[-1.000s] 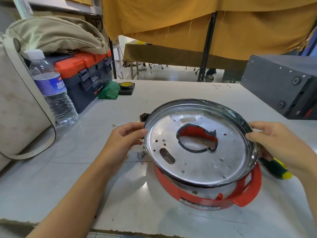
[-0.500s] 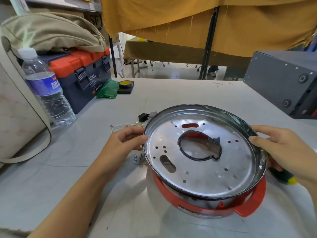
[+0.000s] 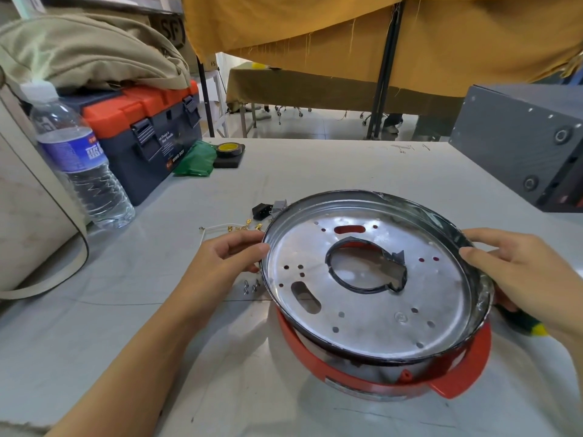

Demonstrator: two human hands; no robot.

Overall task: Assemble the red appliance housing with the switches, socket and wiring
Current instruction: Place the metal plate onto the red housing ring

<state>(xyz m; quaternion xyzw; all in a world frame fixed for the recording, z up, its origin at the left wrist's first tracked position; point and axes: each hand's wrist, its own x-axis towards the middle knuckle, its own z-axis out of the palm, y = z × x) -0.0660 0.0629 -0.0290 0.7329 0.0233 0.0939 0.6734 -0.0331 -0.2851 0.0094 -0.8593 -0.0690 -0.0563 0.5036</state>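
- We see the metal pan (image 3: 372, 294), a shallow silver dish with a dark rim, a large cut-out in its middle and many small holes, sitting tilted on the red housing (image 3: 378, 381), its near edge low and its far edge raised.
- The red housing rests on the grey table (image 3: 126, 342), just under and slightly nearer than the two grips, with a red handle tab sticking out at its near right.
- Our left hand (image 3: 220, 257) grips the pan's left rim, fingers curled against the outside and thumb laid along the top edge.
- Our right hand (image 3: 517, 269) holds the opposite rim, thumb on the top edge and fingers wrapped down the outer wall.
- Just below the left grip lie a few small screws (image 3: 251, 286) on the table.
- Just beyond the left grip lie a white wire (image 3: 214, 230) with gold terminals (image 3: 244, 227), and past them a black switch (image 3: 260, 210) beside a grey part (image 3: 279, 205).
- Under the right wrist a green and yellow tool handle (image 3: 527, 323) shows in part.
- Well beyond the left grip stand a water bottle (image 3: 79, 159), a dark toolbox (image 3: 142, 130) with an orange lid, a green bag (image 3: 195, 159) and a roll of tape (image 3: 228, 149).
- Far off to the right of the right grip stands a dark grey box (image 3: 520, 143).
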